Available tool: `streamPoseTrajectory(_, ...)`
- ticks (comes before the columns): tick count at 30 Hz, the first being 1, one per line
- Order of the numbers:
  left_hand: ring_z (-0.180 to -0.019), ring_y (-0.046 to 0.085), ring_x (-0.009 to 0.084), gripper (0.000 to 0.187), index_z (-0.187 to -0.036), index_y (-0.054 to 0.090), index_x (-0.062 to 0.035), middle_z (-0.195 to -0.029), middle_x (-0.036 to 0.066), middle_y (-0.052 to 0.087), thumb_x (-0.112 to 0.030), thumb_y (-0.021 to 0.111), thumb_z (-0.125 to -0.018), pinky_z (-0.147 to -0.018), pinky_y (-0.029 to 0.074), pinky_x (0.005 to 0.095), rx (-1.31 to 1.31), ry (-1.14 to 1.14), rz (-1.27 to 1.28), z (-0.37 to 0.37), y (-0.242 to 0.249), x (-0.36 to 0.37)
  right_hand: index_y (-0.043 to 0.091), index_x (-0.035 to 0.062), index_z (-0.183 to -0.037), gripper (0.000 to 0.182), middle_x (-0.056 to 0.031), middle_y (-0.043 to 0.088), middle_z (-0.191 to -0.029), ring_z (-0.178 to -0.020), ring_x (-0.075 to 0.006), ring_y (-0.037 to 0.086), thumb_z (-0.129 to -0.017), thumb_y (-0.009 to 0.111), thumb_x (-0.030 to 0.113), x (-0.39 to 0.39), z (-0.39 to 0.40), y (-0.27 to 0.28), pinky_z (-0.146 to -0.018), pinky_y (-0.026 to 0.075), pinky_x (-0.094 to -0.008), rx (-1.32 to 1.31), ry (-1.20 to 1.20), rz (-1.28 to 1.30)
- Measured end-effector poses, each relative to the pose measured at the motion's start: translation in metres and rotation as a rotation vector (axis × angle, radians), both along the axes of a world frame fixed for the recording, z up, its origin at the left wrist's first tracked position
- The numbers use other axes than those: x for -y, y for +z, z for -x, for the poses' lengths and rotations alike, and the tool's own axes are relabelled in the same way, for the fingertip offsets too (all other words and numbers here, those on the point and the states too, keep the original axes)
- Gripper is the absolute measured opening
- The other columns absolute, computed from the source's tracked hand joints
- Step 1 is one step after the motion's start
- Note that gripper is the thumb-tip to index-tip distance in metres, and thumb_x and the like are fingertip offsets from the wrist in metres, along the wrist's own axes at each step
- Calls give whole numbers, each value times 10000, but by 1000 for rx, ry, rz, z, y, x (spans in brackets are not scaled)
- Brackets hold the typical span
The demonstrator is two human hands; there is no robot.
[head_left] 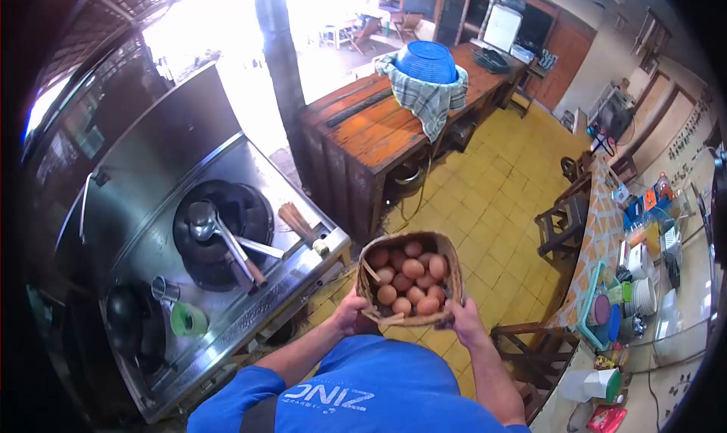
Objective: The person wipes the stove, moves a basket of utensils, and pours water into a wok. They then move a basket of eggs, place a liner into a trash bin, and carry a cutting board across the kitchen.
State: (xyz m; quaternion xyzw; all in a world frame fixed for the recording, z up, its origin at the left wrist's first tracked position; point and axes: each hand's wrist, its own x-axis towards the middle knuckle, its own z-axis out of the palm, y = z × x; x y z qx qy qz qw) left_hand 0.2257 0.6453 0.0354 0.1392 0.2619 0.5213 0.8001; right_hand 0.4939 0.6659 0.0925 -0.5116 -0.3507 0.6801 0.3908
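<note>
A woven basket (366,287) with several brown eggs (413,268) in it is held in front of my body, above the floor. My left hand (351,312) grips its near left corner, fingers partly hidden by the wall. On the near right corner my right hand (465,319) is closed round the rim. The eggs lie loosely piled, and a pale strip stands at the basket's left inner side.
Left is a steel stove counter (227,334) with a wok (198,240), ladles (203,222), a brush (297,221) and a green cup (188,319). Ahead, a wooden counter (363,137) bears a blue basin (426,62). Stools (562,225) and a cluttered tiled counter (606,190) stand right.
</note>
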Motion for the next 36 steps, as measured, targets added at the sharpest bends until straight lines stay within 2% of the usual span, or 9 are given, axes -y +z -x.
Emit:
streamPoseTrajectory(8, -1107, 548, 370, 599, -1343, 373, -74, -1247, 163, 527, -156, 471, -758, -950, 421, 582, -80, 64, 22, 42, -3, -196, 257, 71, -1427, 508, -118, 600, -978, -753, -193, 634, -957, 437, 142, -150, 3, -13, -698, 528, -312, -35, -45, 24)
streamPoseTrajectory(13, -1085, 545, 361, 509, -1250, 512, -76, -1254, 161, 530, -263, 472, -779, -921, 416, 564, -159, 235, 153, 71, -23, -333, 299, 49, -1409, 521, -81, 595, -894, -700, -157, 620, -936, 478, 177, -170, -60, -115, -618, 512, -278, 176, -31, 297)
streamPoseTrajectory(15, -1095, 533, 369, 483, -1249, 469, -112, -1216, 132, 541, -194, 515, -775, -924, 372, 643, -29, 216, 135, 96, -60, -388, 316, 44, -1402, 526, -74, 595, -860, -672, -143, 610, -925, 488, 183, -163, -97, -165, -581, 503, -269, 235, -106, 353)
streamPoseTrajectory(16, -1157, 489, 372, 463, -1220, 501, -61, -1224, 139, 549, -236, 505, -792, -1002, 269, 658, -121, 288, 193, 84, -22, -399, 383, 39, -1359, 485, -75, 596, -825, -640, -147, 599, -912, 493, 194, -157, -119, -187, -546, 488, -271, 391, -52, 396)
streamPoseTrajectory(17, -1248, 411, 362, 514, -1285, 465, -75, -1312, 141, 496, -261, 486, -806, -1040, 199, 656, -117, 228, 118, 98, -46, -424, 450, 33, -1315, 453, -75, 598, -790, -608, -150, 587, -899, 498, 205, -149, -140, -206, -511, 474, -273, 537, -9, 452)
streamPoseTrajectory(20, -1321, 324, 351, 531, -1352, 420, -103, -1423, 125, 386, -320, 423, -868, -1042, 248, 613, -54, 407, 333, 101, -40, -458, 582, 16, -1129, 334, -81, 601, -756, -566, -174, 574, -884, 489, 223, -134, -195, -248, -468, 458, -310, 759, 83, 550)
streamPoseTrajectory(23, -1101, 545, 329, 397, -1212, 529, -123, -1195, 108, 586, -333, 448, -885, -908, 434, 512, -228, 417, 172, 141, -97, -493, 621, 12, -908, 253, -94, 596, -711, -559, -205, 576, -857, 486, 220, -117, -215, -261, -468, 460, -334, 642, -290, 814)
streamPoseTrajectory(27, -1028, 545, 300, 393, -1180, 537, -138, -1119, 86, 585, -380, 440, -887, -856, 440, 489, -500, 411, 165, 117, -66, -543, 629, 21, -905, 250, -135, 627, -761, -569, -211, 587, -833, 504, 225, -138, -229, -254, -504, 478, -354, 791, 51, 833)
streamPoseTrajectory(36, -864, 547, 236, 407, -1110, 556, -172, -948, 37, 583, -486, 421, -890, -740, 452, 437, -1008, -196, 97, 13, -130, -589, 570, 8, -1137, 363, -135, 655, -940, -751, -213, 637, -871, 510, 247, -151, -115, -226, -679, 505, -348, 525, -913, 301)
